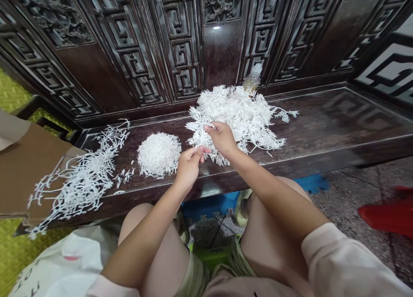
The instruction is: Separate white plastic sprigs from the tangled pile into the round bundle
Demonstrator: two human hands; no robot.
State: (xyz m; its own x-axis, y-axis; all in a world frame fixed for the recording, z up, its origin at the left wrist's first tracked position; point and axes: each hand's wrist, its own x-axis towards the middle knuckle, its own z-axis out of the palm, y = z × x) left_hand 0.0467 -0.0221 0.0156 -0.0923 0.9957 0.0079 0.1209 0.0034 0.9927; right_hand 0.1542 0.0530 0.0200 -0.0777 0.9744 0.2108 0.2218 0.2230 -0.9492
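Note:
A big heap of white, branching plastic sprigs (232, 108) lies on the dark wooden bench. Over its front left edge, my left hand (190, 163) is closed, thumb against fingers, on a thin white sprig. My right hand (221, 138) pinches the same sprig or a piece of it a little higher up; the exact grip is partly hidden. Left of my hands sits a rounded pile of small white pieces (159, 154). Farther left, a tangle of bare white stems (87, 181) hangs partly over the bench's front edge, with a few loose bits beside it.
The bench seat (316, 120) has a carved wooden back (222, 52) behind it. A clear bottle (252, 77) stands behind the heap. At the left are a cardboard box (32, 168) and a white bag (74, 254). Something red (387, 213) shows at the right.

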